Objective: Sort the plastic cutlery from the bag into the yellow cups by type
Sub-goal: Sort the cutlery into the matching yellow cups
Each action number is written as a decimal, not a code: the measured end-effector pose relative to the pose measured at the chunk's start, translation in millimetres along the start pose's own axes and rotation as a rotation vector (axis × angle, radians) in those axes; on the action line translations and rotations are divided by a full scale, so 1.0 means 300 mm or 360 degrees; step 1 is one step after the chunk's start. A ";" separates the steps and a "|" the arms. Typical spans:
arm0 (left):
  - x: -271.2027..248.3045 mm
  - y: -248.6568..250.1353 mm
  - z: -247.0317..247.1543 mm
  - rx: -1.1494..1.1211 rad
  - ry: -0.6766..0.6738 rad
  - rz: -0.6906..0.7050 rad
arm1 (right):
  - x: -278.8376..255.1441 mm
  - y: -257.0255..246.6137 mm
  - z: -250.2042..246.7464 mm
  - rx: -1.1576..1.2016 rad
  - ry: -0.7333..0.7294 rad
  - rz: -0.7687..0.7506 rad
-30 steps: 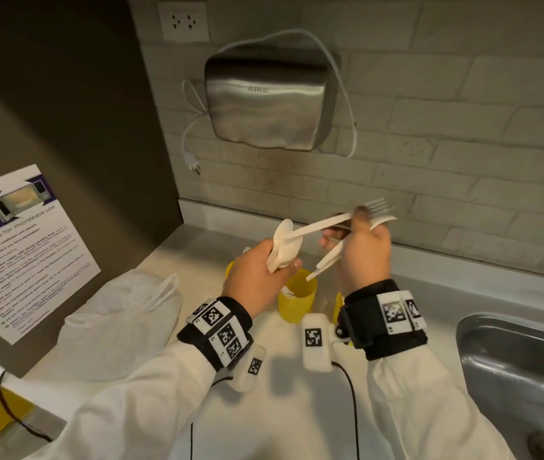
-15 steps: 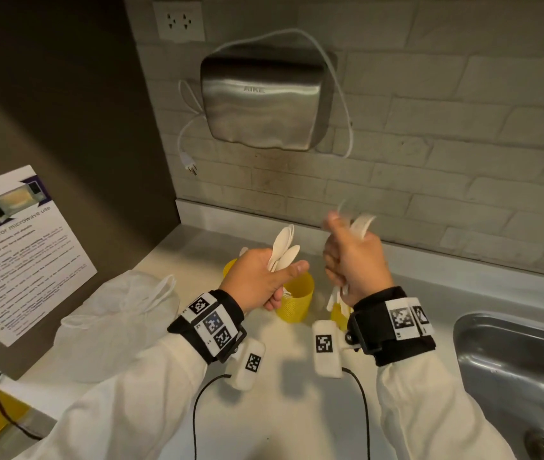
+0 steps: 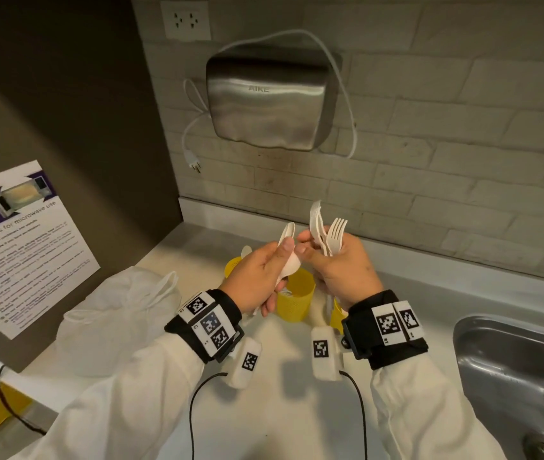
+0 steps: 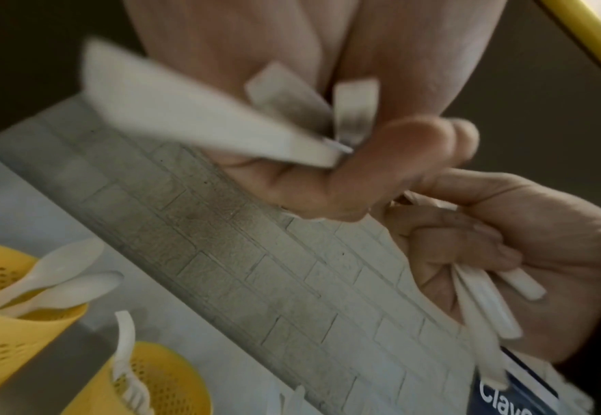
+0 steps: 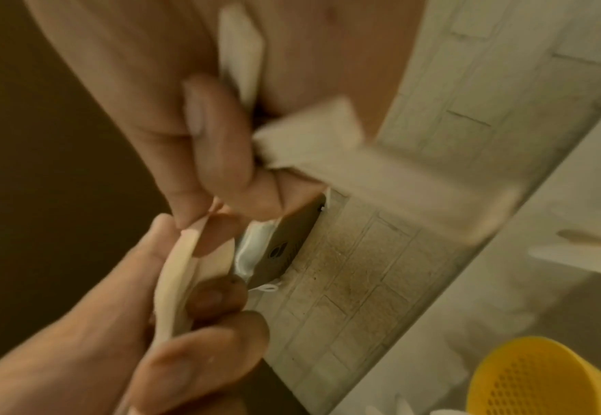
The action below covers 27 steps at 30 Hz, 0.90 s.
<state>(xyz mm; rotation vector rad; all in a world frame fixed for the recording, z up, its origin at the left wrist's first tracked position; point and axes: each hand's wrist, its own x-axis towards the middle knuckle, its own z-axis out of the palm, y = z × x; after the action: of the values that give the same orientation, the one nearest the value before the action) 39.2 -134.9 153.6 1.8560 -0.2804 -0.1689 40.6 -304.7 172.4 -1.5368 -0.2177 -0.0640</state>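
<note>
In the head view my left hand (image 3: 282, 260) grips a few white plastic spoons (image 3: 286, 242), bowls up, above the middle yellow cup (image 3: 295, 298). My right hand (image 3: 317, 257) grips an upright bunch of white forks and spoons (image 3: 328, 232). The two thumbs nearly touch. Another yellow cup (image 3: 232, 265) shows behind the left hand, and a third (image 3: 335, 315) peeks out by the right wrist. The left wrist view shows one cup with spoons (image 4: 46, 278) in it and another with a fork (image 4: 128, 365). In the right wrist view my left hand (image 5: 199, 309) pinches a spoon (image 5: 174, 283).
A crumpled white plastic bag (image 3: 114, 313) lies on the counter to the left. A steel sink (image 3: 512, 376) is at the right. A steel hand dryer (image 3: 270, 101) hangs on the brick wall behind. A microwave poster (image 3: 15, 247) leans at the left.
The forks in my right hand swung from lying across to standing upright. Both hands then drew together over the cups until the thumbs nearly meet.
</note>
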 end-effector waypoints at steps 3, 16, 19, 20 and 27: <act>-0.003 0.023 -0.010 -0.0126 -0.0162 -0.0138 | 0.005 0.005 0.001 -0.0048 0.0055 -0.0173; -0.001 0.013 -0.013 -0.0250 -0.0145 -0.0216 | 0.024 0.056 0.042 -0.0230 0.0271 -0.0208; 0.001 0.017 -0.004 -0.0095 -0.0019 -0.0208 | 0.007 0.041 0.056 -0.0157 0.0223 -0.0074; 0.000 0.016 -0.001 -0.0089 0.0004 -0.0209 | 0.008 0.040 0.059 -0.0210 0.0235 -0.0075; 0.005 0.000 -0.013 -0.0348 -0.0060 -0.0255 | 0.041 0.027 0.063 -0.0426 0.0271 -0.0084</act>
<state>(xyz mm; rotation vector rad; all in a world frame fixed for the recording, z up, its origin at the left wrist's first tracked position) 41.5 -131.7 154.8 1.6585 -0.1325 -0.3322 52.1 -284.5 166.8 -1.7813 -0.1167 -0.2740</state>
